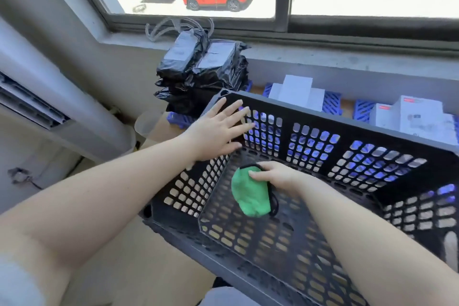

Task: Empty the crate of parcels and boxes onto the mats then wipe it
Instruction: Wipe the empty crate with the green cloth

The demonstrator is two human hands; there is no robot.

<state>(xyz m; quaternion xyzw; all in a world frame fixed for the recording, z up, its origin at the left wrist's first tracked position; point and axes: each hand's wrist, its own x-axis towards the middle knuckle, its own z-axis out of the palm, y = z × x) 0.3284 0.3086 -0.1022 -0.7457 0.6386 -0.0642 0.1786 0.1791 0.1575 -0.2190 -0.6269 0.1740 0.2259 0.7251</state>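
Crate being wiped with a green cloth

Crate (310, 146) of dark perforated plastic fills the lower right of the head view, tilted with its open top toward the camera, so the floor and inner walls show. Its long axis runs from the lower left toward the upper right, and its right end and near edge are cut off by the picture's border.

The right hand (275, 176) is inside the crate, fingers bent over the top of a green cloth (249, 192) and pressing it against the holed floor near the far left corner. The cloth spreads below and to the left of that hand; a thin black cord or edge shows just beside it, too small to make out. Whether the thumb wraps under the cloth cannot be told.

The left hand (218, 129) lies flat, fingers straight and spread, on the crate's far left corner, up and to the left of the cloth hand, holding nothing.

Beyond the left hand, black plastic parcels (198, 69) with pale labels are stacked against the wall under the window sill. Beyond the crate's far wall, up and to the right of both hands, white boxes (295, 93) stand on blue mats (331, 103), which also show through the crate's holes. The print on the boxes is blurred.
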